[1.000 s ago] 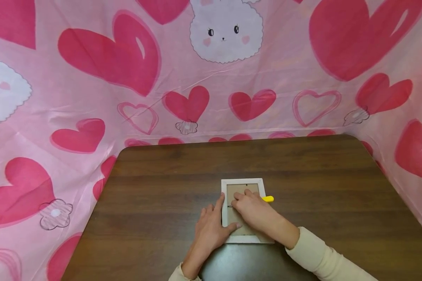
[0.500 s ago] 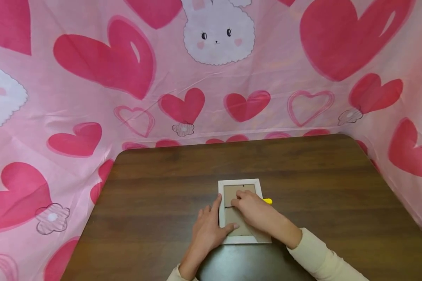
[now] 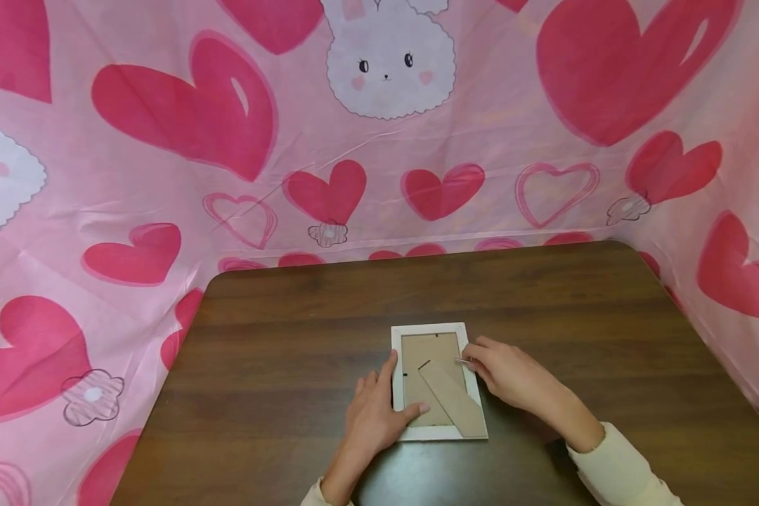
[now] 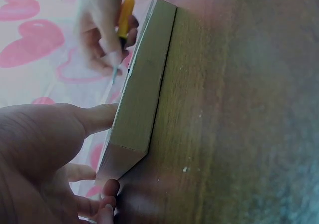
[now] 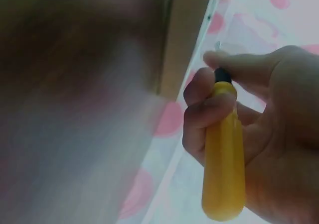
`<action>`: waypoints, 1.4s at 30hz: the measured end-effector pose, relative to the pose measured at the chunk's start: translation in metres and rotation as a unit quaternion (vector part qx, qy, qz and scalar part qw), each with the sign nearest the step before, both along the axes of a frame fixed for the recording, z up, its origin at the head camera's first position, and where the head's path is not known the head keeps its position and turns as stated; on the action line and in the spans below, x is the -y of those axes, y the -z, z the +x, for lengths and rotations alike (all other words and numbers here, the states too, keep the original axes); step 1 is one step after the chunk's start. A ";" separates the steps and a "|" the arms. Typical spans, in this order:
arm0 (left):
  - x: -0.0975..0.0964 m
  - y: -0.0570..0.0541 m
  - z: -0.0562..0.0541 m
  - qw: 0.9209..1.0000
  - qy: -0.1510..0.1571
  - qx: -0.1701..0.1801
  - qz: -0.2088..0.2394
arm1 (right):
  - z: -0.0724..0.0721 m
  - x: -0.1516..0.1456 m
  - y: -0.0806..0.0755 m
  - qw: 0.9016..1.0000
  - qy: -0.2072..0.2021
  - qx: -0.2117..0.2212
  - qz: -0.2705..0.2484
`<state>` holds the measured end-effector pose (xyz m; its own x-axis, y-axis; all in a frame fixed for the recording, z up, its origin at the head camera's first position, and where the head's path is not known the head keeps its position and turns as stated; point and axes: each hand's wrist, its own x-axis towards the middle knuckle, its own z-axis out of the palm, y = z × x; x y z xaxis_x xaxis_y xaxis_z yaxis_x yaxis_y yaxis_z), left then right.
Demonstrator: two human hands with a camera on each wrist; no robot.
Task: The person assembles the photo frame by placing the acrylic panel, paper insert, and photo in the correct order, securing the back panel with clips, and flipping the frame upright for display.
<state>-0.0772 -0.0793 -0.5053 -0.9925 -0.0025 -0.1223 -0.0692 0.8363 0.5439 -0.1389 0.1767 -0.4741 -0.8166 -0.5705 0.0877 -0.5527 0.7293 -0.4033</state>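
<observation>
A white picture frame lies face down on the table, its brown backing board and slanting easel stand upward. My left hand grips its left side: the thumb lies over the board and the fingers are along the edge. By the frame's right edge, my right hand holds a screwdriver with a yellow handle and black collar. The slim metal shaft shows beyond the fingers. In the head view the handle is hidden by the hand. Small dark tabs sit along the board's edge.
The dark wood table extends around the frame. A pink cloth with hearts and rabbit faces hangs behind the table and at both sides.
My right hand has moved right with the screwdriver, off the middle of the backing board to the frame's right edge, uncovering the easel stand. My left hand stays on the frame.
</observation>
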 end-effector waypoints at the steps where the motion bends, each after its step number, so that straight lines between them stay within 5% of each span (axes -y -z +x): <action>1: 0.000 0.000 0.000 1.000 0.000 0.000 0.001 | 0.000 -0.005 0.002 1.000 0.001 0.010 -0.006; 11: 0.000 -0.002 0.001 1.000 0.000 -0.001 0.006 | 0.000 -0.030 0.016 0.995 -0.023 0.082 -0.051; 42: 0.000 -0.002 -0.004 0.999 0.005 -0.003 0.034 | -0.019 -0.020 0.006 0.980 -0.029 0.190 -0.043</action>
<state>-0.0809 -0.0798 -0.5037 -0.9931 0.0155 -0.1166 -0.0580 0.7979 0.6000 -0.1579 0.1963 -0.4802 -0.7661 -0.6208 -0.1667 -0.3900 0.6551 -0.6471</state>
